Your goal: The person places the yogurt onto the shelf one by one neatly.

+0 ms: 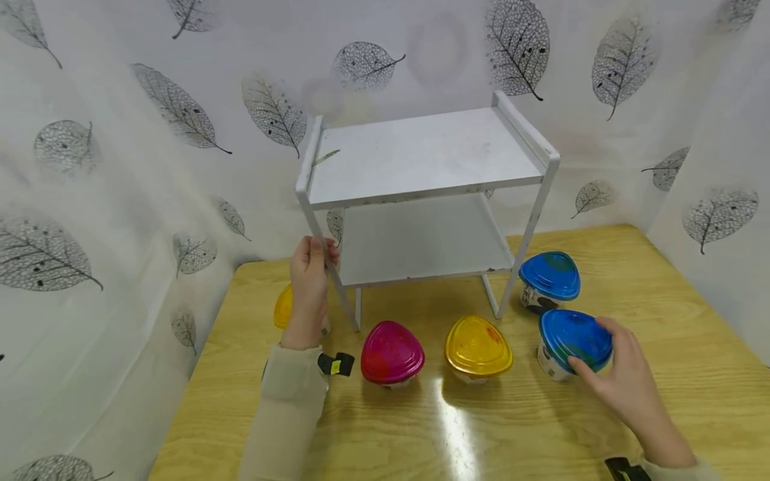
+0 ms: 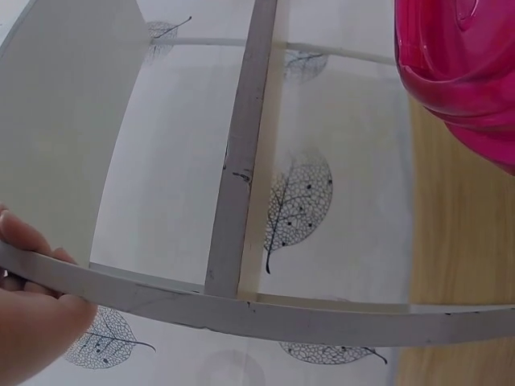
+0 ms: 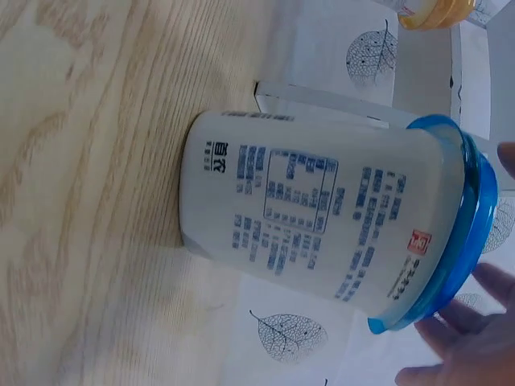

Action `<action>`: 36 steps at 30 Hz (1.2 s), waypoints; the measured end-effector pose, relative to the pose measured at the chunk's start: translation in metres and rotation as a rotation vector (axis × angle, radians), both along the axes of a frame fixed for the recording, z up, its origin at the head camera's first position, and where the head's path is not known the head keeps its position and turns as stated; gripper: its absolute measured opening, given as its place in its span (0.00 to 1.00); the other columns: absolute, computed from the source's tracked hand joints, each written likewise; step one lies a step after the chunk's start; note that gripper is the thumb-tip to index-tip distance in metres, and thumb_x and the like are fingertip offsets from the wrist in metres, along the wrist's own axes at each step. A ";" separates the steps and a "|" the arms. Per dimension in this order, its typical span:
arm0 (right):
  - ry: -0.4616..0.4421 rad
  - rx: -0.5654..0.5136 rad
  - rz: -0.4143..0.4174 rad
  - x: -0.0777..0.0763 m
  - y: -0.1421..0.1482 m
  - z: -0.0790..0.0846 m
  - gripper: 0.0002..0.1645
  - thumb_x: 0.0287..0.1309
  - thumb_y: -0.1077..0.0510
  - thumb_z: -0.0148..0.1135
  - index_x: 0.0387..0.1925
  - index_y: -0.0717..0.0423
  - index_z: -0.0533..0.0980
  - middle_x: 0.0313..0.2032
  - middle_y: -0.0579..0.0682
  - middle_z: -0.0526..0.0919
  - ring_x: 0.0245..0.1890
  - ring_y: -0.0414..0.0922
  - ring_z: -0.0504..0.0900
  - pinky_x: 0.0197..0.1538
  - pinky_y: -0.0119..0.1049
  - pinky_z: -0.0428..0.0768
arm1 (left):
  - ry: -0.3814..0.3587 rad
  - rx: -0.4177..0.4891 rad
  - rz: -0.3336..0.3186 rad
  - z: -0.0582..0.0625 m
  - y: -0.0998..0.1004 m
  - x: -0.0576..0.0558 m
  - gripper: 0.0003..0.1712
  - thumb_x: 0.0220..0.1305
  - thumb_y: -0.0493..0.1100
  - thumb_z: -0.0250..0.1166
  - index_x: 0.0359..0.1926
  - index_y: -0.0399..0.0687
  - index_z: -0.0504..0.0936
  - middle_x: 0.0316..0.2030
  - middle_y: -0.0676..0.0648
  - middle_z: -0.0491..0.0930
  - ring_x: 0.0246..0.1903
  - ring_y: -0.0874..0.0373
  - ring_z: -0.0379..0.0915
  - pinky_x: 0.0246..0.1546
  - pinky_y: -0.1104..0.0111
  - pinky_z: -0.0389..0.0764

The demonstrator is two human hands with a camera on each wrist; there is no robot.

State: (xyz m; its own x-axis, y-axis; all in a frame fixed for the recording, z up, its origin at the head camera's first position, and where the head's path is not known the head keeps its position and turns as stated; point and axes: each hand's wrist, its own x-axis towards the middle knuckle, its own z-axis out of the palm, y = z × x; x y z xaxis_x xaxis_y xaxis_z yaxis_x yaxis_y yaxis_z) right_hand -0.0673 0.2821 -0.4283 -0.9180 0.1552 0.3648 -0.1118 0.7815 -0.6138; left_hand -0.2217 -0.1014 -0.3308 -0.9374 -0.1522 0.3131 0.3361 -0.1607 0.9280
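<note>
1. Surface: light wood-grain table [image 1: 391, 434], glossy, with a glare streak at the near middle. Leaf-print sheeting [image 1: 150, 33] hangs behind it and down both sides.
2. White two-tier rack [image 1: 421, 157] is at the back of the table, shelf top scuffed. Front feet come down just behind the front tubs; can't tell if all feet bear.
3. Left hand [image 1: 309, 277]: fingers wrapped round the rack's left front upright [image 1: 345, 299], below top-shelf height.
4. Right hand [image 1: 631, 381]: thumb and fingers span the front blue-lidded tub [image 1: 574, 337], pinching its lid rim from opposite sides. Tub is right of the rack, upright.
5. Rear blue-lidded tub [image 1: 550, 274] sits just behind that one, beside the right front upright. Tight there.
6. Magenta-lidded tub [image 1: 392, 353] and yellow-lidded tub [image 1: 478, 346] stand in front of the rack, wood showing between them. Second yellow lid [image 1: 283, 307] partly hidden by the left wrist.
7. Edges: table's back edge meets the sheeting; more room toward the near side and right of the blue lids.
</note>
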 end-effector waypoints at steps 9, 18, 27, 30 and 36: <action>0.009 0.067 -0.175 -0.003 -0.007 -0.002 0.45 0.37 0.49 0.71 0.49 0.74 0.61 0.45 0.71 0.63 0.46 0.67 0.58 0.45 0.60 0.56 | -0.022 0.063 -0.025 0.001 -0.001 -0.001 0.15 0.67 0.44 0.44 0.27 0.41 0.69 0.27 0.44 0.71 0.26 0.59 0.66 0.33 0.73 0.71; -0.097 0.074 -0.207 -0.004 -0.008 -0.002 0.49 0.40 0.45 0.69 0.52 0.75 0.57 0.46 0.73 0.61 0.46 0.68 0.57 0.41 0.60 0.58 | -0.021 0.053 -0.021 0.001 -0.002 0.001 0.14 0.67 0.44 0.44 0.29 0.42 0.70 0.26 0.47 0.71 0.27 0.59 0.66 0.35 0.70 0.70; -0.106 -0.007 -0.102 -0.004 -0.008 0.003 0.47 0.46 0.52 0.66 0.55 0.78 0.53 0.48 0.75 0.60 0.47 0.70 0.59 0.43 0.64 0.60 | -0.031 0.041 -0.017 0.002 -0.003 0.001 0.14 0.67 0.45 0.44 0.29 0.43 0.70 0.26 0.46 0.72 0.27 0.60 0.67 0.33 0.72 0.70; -0.133 -0.041 -0.051 -0.003 -0.006 0.005 0.47 0.50 0.54 0.63 0.58 0.76 0.48 0.51 0.76 0.58 0.49 0.71 0.58 0.45 0.66 0.58 | -0.029 0.059 -0.017 0.002 -0.002 0.000 0.15 0.67 0.45 0.43 0.28 0.43 0.70 0.26 0.45 0.71 0.27 0.60 0.67 0.33 0.72 0.70; -0.159 -0.062 -0.052 -0.004 -0.004 0.005 0.48 0.53 0.53 0.59 0.62 0.72 0.43 0.55 0.76 0.53 0.52 0.72 0.54 0.45 0.68 0.56 | -0.046 0.067 -0.022 0.001 -0.002 -0.001 0.14 0.66 0.45 0.43 0.28 0.42 0.69 0.26 0.47 0.71 0.27 0.60 0.67 0.32 0.72 0.70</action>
State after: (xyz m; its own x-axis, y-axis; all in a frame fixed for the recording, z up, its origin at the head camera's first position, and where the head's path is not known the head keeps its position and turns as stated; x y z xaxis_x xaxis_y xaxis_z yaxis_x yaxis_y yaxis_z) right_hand -0.0711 0.2783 -0.4229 -0.9537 0.2213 0.2037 0.0300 0.7439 -0.6676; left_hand -0.2225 -0.1035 -0.3297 -0.9541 -0.1504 0.2591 0.2887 -0.2301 0.9294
